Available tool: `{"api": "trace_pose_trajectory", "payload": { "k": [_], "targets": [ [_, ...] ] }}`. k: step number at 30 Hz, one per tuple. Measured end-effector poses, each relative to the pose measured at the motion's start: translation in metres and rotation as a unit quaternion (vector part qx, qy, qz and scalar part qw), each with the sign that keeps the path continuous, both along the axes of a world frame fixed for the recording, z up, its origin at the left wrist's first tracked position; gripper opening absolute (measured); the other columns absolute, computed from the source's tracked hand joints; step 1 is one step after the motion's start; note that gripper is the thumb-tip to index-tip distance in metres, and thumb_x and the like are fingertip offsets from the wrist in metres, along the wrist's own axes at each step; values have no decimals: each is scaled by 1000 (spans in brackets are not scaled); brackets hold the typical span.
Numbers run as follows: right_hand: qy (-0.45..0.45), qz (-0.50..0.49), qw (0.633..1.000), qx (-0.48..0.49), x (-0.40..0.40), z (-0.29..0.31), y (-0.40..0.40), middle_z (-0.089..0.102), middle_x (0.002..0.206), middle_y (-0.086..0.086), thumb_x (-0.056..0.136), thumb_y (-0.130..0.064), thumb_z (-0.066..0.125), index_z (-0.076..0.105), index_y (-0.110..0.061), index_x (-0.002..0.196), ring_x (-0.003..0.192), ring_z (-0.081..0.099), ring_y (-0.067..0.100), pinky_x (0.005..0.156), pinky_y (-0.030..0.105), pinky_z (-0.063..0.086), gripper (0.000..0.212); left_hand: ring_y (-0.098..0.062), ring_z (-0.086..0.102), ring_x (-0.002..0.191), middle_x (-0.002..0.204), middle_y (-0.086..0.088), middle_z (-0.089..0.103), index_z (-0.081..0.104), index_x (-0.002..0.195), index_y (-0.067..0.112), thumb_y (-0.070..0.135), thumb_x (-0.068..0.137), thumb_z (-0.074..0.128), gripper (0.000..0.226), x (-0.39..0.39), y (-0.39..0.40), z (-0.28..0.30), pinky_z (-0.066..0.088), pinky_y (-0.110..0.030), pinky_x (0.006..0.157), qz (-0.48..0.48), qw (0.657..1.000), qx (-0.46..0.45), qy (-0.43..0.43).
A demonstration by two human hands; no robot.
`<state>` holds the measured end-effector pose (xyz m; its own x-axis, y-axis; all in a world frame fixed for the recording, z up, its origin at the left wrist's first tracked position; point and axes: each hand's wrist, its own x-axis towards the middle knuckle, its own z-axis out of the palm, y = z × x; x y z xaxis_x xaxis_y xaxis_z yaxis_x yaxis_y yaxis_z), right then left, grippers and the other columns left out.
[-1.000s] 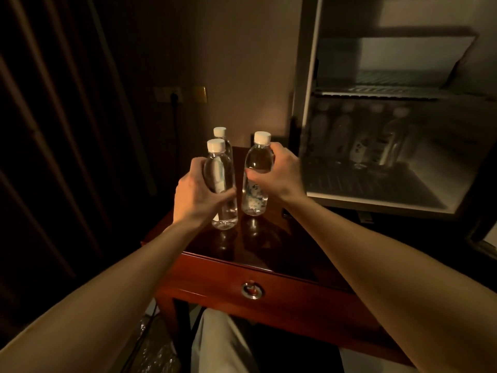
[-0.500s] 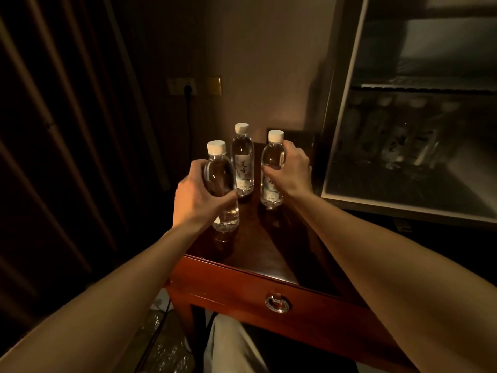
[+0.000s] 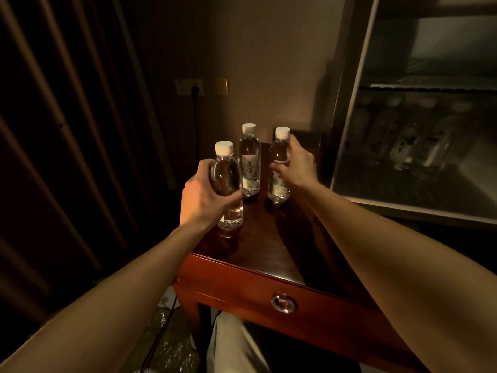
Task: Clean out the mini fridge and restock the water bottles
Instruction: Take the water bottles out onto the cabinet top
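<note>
Three clear water bottles with white caps are over a dark wooden side table (image 3: 271, 249). My left hand (image 3: 204, 196) grips the nearest bottle (image 3: 227, 189) around its middle, its base just above or on the tabletop. My right hand (image 3: 297, 165) is curled around the right bottle (image 3: 279, 157), which stands on the table. A third bottle (image 3: 250, 157) stands untouched between them at the back. The open mini fridge (image 3: 419, 135) is at the right, with several bottles (image 3: 406, 146) dimly visible on its lower shelf.
The table has a red-brown drawer front with a metal ring pull (image 3: 282, 303). A wall socket (image 3: 189, 86) with a plugged cable is behind the table. Dark curtains (image 3: 67, 130) hang at the left. A crinkled plastic bag (image 3: 166, 345) lies on the floor.
The view has swung left, pushing the fridge toward the right edge. My right hand has carried its bottle back and set it down beside the rear bottle. My left hand keeps its bottle.
</note>
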<state>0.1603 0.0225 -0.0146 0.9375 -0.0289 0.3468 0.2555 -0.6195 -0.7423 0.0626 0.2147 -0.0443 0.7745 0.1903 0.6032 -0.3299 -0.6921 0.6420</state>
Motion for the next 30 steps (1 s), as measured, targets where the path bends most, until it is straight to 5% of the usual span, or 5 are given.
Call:
{"api": "trace_pose_trajectory", "payload": {
  "k": [6, 10, 14, 21, 30],
  "targets": [
    [38, -6, 999, -20, -17, 5, -14, 51, 140, 10, 86, -6, 70, 8, -17, 157, 127, 52, 25, 104, 44, 46, 95, 6, 60, 84, 96, 9, 65, 46, 126, 27, 35, 65, 88, 74, -3, -9, 2, 43, -8, 70, 2, 1000, -4, 2],
    [-27, -13, 998, -56, -26, 6, -36, 61, 109, 9, 88, -3, 66, 55, -4, 123, 100, 60, 21, 77, 22, 48, 36, 14, 54, 82, 95, 16, 61, 50, 125, 26, 30, 65, 90, 72, -1, -14, 7, 38, -2, 69, 9, 999, -33, 5],
    [-43, 37, 998, -27, -25, 7, -64, 61, 89, 24, 90, 6, 58, 62, 7, 94, 70, 55, 16, 59, 12, 44, 6, 14, 53, 82, 95, 19, 58, 51, 126, 22, 27, 67, 89, 71, 3, -19, 6, 37, -3, 69, 11, 999, -45, 10],
    [84, 6, 992, -94, -28, 0, -106, 62, 79, 5, 99, -20, 55, 57, -19, 78, 74, 62, 19, 65, 28, 49, 21, -9, 60, 96, 109, 2, 63, 48, 128, 19, 25, 66, 89, 74, 18, -20, 0, 45, -17, 78, -1, 999, -30, 23],
    [139, -49, 973, -178, -21, -22, -108, 63, 96, 7, 99, -24, 54, 60, -9, 102, 88, 63, 20, 79, 33, 53, 16, -5, 53, 104, 118, 4, 59, 42, 134, 22, 28, 72, 86, 76, 41, -10, -6, 41, -16, 84, -14, 997, -72, 40]
  ]
}}
